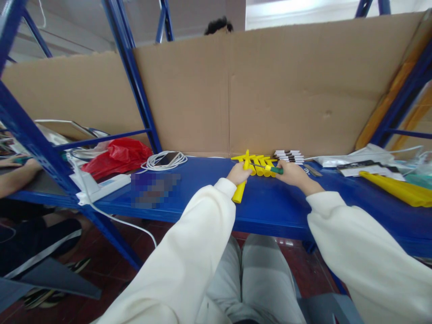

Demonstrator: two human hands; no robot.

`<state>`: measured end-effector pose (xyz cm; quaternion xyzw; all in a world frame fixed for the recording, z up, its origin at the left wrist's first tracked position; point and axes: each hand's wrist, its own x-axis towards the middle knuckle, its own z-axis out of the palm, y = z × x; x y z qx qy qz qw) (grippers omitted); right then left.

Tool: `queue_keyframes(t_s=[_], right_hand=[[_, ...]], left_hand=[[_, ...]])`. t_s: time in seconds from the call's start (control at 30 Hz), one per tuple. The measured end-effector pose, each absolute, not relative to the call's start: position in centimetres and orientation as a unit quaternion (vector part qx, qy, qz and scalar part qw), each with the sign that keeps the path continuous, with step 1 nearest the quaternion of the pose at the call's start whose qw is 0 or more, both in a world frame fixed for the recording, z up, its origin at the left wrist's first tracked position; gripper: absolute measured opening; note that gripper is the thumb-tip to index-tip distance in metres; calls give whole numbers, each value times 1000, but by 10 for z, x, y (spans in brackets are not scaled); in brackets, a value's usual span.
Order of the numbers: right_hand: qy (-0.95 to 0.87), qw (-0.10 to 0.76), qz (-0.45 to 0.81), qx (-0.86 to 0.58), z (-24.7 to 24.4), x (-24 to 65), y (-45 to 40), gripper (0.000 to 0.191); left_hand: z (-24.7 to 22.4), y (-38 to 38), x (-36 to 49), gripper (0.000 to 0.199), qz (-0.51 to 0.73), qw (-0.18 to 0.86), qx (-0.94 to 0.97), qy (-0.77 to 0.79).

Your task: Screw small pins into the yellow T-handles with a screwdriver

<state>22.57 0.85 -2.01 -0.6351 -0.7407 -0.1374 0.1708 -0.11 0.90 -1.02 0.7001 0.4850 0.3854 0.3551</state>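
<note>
My left hand is closed around a yellow plastic piece with a tube-like lower end and a pointed top. In my right hand is a screwdriver with a green and yellow handle. Its shaft points left toward the yellow piece; whether the tip touches it I cannot tell. Just behind my hands several similar yellow pieces lie side by side in a row. Close beyond my right hand sits a stack of white and dark strips.
White cable lies coiled around a phone, near a red plastic bag and a white power strip. A long yellow object rests at right. Cardboard walls the back; blue posts frame the bench. Another person's arm shows far left.
</note>
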Motion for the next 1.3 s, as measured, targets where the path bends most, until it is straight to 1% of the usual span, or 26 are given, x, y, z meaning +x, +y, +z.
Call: queue_keyframes(t_s=[0.17, 0.37, 0.63, 0.73, 0.93, 1.13, 1.23, 1.3], right_hand=[[-734, 158, -120, -650, -18, 222, 4, 28], [-743, 163, -108, -640, -15, 220, 2, 17], [-729, 155, -111, -658, -16, 219, 2, 31], [-730, 163, -109, -654, -14, 218, 0, 31], [-729, 165, -93, -658, -11, 216, -2, 20], [-718, 176, -103, -666, -16, 219, 3, 31], [-724, 181, -105, -657, -18, 221, 4, 32], [-732, 187, -107, -646, -18, 222, 5, 28]], left_hand=[[-11, 10, -1, 11, 384, 354, 703, 482], [-10, 10, -2, 13, 386, 349, 705, 481], [-10, 9, -2, 11, 383, 345, 708, 483], [-10, 9, -2, 13, 379, 336, 709, 491], [-9, 9, -3, 22, 371, 329, 710, 500], [-7, 6, -3, 22, 367, 329, 713, 499], [-7, 5, -3, 21, 367, 323, 715, 500], [-7, 5, -3, 21, 367, 320, 715, 502]])
